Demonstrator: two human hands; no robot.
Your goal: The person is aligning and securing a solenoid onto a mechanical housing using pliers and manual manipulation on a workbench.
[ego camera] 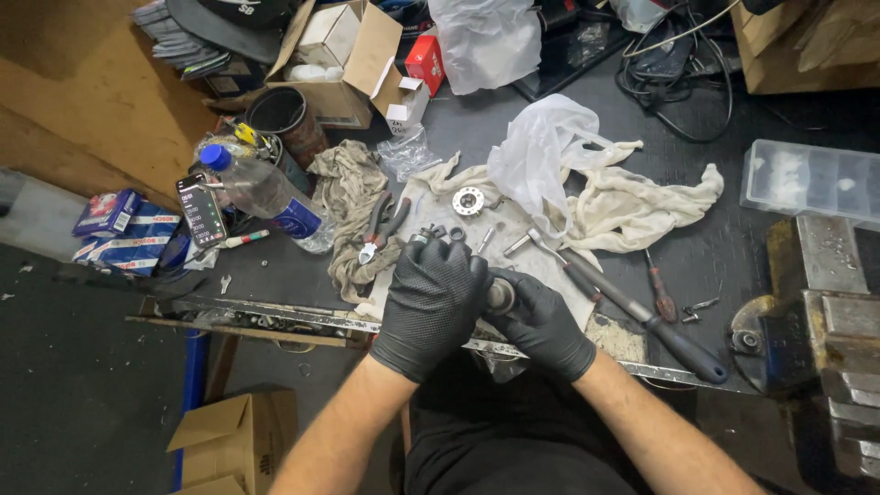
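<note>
While both gloved hands (486, 307) clasp it, metal cylinder (500, 294), end-on upward.

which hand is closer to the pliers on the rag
Left. The left hand sits just below and right of the pliers. The right hand is further right, past the small metal part both hands hold.

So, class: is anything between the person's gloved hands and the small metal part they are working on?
Nothing visible. The left hand and right hand both close directly around the small round metal part, above the bench edge.
</note>
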